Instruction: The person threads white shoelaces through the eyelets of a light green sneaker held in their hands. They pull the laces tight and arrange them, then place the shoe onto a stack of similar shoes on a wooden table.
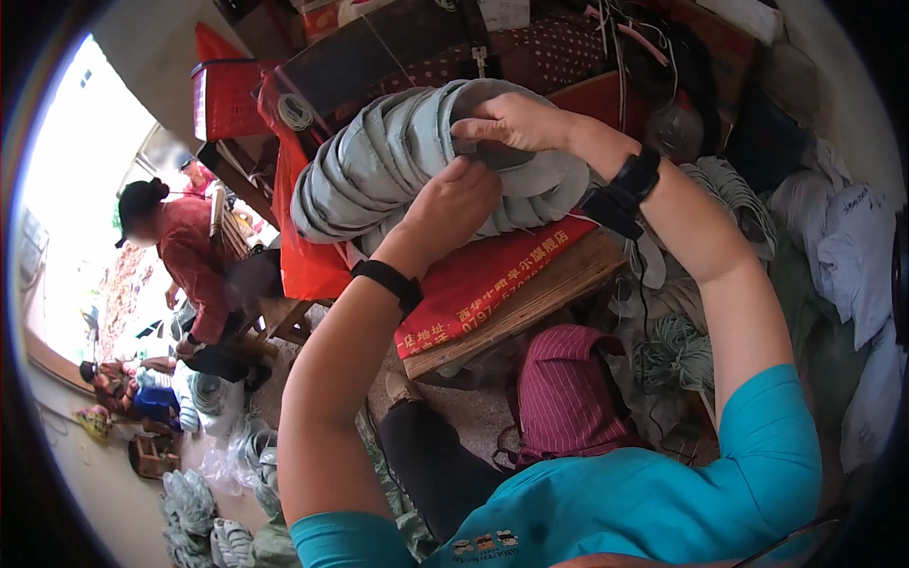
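A long bundle of nested, pale grey-green curved bands [365, 170] lies across a wooden bench; I cannot tell exactly what the bands are. At its right-hand end, my right hand [516, 123] reaches over the outermost band, its thumb and fingers closed around the edge. Just below, my left hand [453, 206] has its fingers bent and pressed together at the lower edge of the same end band. The two hands are close together, and part of the gripped edge is hidden by the fingers. More flat grey-green pieces [549, 182] sit under my right wrist.
Red printed cloth [492, 279] covers the wooden bench [521, 308]. A striped maroon cloth [568, 393] is near my legs. Coiled cords [677, 352] and white sacks [852, 256] are at right. A person in red [194, 251] sits at left, near more bundles [189, 506].
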Tool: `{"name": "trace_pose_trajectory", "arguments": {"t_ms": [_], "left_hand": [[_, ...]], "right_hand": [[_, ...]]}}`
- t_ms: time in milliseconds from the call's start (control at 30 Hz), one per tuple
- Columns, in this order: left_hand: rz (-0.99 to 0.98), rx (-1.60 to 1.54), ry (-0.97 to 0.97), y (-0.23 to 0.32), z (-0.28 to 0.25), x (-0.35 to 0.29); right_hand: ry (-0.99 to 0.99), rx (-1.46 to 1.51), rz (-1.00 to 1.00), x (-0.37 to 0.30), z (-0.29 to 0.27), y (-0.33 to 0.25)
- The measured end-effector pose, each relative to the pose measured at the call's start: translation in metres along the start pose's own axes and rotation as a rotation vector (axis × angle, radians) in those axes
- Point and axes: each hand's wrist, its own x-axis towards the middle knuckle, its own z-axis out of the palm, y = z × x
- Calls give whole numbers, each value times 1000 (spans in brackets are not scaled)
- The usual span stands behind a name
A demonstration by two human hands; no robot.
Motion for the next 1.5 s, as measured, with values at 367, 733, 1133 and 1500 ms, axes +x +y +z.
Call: {"name": "trace_pose_trajectory", "arguments": {"t_ms": [367,733,1133,1500], "left_hand": [[-94,-73,111,7,6,6],[-185,-192,87,11,7,8],[-235,-30,54,22,10,28],[-126,-200,34,24,16,40]], "right_hand": [[368,57,-358,-63,45,41],[197,726,55,-67,42,23],[11,584,763,-114,13,58],[277,436,469,-38,29,119]]}}
